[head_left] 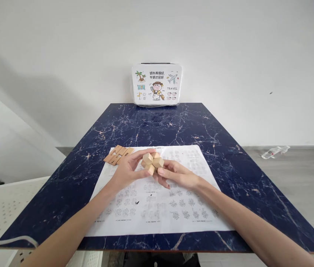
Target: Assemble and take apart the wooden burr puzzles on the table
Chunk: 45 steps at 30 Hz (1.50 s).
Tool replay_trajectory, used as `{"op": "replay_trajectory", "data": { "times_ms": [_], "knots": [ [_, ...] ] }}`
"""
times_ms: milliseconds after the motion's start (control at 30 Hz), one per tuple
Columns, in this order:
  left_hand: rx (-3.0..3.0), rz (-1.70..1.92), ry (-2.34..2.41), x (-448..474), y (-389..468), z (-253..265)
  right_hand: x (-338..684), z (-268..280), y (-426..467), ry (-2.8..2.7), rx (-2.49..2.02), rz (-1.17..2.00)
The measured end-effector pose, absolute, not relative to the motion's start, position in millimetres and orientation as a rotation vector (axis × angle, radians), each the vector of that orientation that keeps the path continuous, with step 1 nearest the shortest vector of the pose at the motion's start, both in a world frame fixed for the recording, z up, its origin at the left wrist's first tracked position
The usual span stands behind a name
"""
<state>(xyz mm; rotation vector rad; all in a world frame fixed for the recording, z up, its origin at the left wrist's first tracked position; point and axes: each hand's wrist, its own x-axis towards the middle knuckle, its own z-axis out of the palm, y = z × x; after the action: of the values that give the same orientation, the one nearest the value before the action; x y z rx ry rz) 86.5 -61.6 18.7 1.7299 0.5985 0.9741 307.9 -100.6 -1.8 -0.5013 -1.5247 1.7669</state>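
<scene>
Between my two hands is a light wooden burr puzzle [153, 162], its blocks interlocked into a star-like knot, raised above a printed sheet. My left hand [131, 167] grips it from the left, with the thumb at its lower side and the fingers behind. From the right, my right hand [175, 173] holds it with the thumb near its lower right block; some fingers curl underneath and are partly hidden. The instruction sheet [157, 226] lies flat below, covered with small diagrams. Left of my left hand, flat brown wooden pieces with cut-outs [118, 154] rest on the sheet's upper left corner.
The blue marbled table [157, 128] narrows toward the wall. A white cartoon-printed case [157, 84] stands at its far edge. Small dark bits [137, 203] lie on the sheet. A white cable [18, 240] crosses the near left corner. A clear plastic bottle [275, 152] lies on the floor at right.
</scene>
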Motion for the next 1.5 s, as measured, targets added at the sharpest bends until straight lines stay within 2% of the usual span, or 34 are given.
{"op": "replay_trajectory", "data": {
  "times_ms": [133, 367, 500, 700, 900, 1500],
  "knots": [
    [1.841, 1.031, 0.664, 82.8, -58.9, 15.3, 309.9, 2.2, -100.0, -1.574, -0.629, 1.596],
    [1.835, 0.944, 0.593, 80.4, -55.3, 14.8, 315.4, 2.3, -96.2, -1.707, -0.485, 1.677],
    [1.815, 0.892, 0.533, 79.5, -54.3, 16.6, 313.1, -1.8, -98.1, -1.718, -0.571, 1.621],
    [1.911, 0.841, 0.717, 79.8, -58.4, 17.3, 306.3, -3.3, -101.6, -1.744, -1.01, 1.096],
    [1.935, 0.771, 0.848, 88.6, -67.6, 18.8, 304.0, -10.0, -101.3, -1.889, -1.053, 0.717],
    [2.139, 0.836, 0.676, 88.4, -72.8, 27.7, 310.6, -11.2, -97.6, -1.988, -0.91, 0.871]
  ]
}}
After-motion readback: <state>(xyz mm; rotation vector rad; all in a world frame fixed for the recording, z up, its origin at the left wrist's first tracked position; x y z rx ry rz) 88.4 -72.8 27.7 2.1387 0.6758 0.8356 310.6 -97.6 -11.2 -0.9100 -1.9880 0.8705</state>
